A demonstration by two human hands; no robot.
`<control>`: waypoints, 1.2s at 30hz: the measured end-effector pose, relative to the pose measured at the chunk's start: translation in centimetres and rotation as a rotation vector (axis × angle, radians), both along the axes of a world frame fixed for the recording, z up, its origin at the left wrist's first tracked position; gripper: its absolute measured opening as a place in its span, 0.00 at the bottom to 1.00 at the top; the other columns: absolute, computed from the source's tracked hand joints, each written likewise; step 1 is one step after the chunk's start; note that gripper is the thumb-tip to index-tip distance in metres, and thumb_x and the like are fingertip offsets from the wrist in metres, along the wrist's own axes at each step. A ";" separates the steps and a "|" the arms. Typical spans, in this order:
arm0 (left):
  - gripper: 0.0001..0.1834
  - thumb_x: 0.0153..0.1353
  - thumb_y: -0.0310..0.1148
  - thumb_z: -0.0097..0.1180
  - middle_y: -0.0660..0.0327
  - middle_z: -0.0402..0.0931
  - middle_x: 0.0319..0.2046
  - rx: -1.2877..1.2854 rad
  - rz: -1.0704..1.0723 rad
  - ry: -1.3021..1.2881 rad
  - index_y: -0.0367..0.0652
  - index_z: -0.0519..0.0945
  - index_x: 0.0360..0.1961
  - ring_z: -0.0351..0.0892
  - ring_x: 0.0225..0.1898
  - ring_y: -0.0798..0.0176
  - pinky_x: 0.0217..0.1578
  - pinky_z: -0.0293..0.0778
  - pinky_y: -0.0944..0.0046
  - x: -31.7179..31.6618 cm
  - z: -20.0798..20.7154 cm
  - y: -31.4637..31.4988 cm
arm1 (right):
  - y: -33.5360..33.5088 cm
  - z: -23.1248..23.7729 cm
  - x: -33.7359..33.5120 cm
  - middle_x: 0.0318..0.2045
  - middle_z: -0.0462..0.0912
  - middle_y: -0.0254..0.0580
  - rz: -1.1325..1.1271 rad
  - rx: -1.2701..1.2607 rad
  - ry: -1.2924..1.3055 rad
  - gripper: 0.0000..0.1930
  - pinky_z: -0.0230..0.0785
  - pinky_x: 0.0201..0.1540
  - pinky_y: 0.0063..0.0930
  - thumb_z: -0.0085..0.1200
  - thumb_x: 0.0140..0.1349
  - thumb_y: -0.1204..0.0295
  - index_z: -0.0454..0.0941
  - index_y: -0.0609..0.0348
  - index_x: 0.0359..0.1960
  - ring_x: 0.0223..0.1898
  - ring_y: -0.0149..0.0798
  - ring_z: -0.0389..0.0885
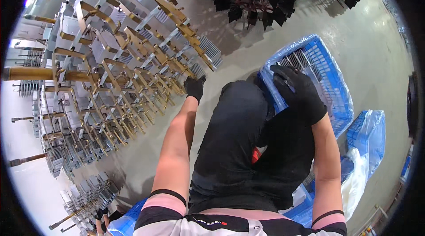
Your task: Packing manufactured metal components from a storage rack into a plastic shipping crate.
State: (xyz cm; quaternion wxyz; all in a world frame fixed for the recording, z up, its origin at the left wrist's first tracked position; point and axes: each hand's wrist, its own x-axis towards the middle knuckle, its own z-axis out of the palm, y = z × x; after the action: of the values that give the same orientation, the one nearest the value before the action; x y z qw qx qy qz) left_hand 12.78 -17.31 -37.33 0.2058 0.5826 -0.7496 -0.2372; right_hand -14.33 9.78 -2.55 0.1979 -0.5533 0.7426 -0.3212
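My left hand (195, 89) is at the golden rack's (75, 75) right edge, below a finned grey plate (208, 49). My right hand (303, 94) curls over the blue crate's (334, 79) left edge, beside finned metal (304, 64) inside. Whether either grips anything, I cannot tell.

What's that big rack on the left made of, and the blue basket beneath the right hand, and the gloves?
Rack: likely metal; its golden-brown bars have a dull sheen.
Basket: probably moulded plastic, from its even blue and latticed walls.
Gloves: matte black, perhaps fabric; any weave is too small to tell.
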 end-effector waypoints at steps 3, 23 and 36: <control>0.39 0.48 0.59 0.69 0.40 0.80 0.45 0.130 0.004 -0.075 0.32 0.79 0.47 0.77 0.50 0.37 0.52 0.72 0.47 -0.6 -0.1 0.4 | -0.2 0.0 0.0 0.50 0.81 0.56 -0.020 0.040 -0.010 0.18 0.71 0.55 0.41 0.56 0.65 0.70 0.78 0.57 0.56 0.52 0.55 0.80; 0.38 0.51 0.63 0.65 0.39 0.82 0.43 0.242 -0.097 0.014 0.34 0.82 0.45 0.78 0.52 0.38 0.54 0.71 0.48 -0.7 0.2 -0.7 | -0.4 -0.2 0.4 0.48 0.83 0.54 0.027 0.000 -0.015 0.19 0.73 0.52 0.39 0.59 0.63 0.73 0.77 0.59 0.56 0.49 0.53 0.82; 0.48 0.44 0.64 0.70 0.40 0.75 0.56 0.244 0.344 -0.131 0.32 0.77 0.55 0.69 0.63 0.40 0.66 0.57 0.47 -4.9 2.4 3.0 | 0.3 -1.1 -0.4 0.48 0.83 0.53 0.225 -0.236 0.234 0.19 0.74 0.50 0.38 0.60 0.62 0.74 0.78 0.57 0.56 0.48 0.51 0.83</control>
State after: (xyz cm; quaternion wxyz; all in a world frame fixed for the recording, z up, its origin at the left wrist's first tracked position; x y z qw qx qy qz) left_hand 7.84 -14.33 -34.89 0.1222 0.7366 -0.6168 -0.2492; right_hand -14.70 10.09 -3.63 0.0786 -0.6857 0.6513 -0.3152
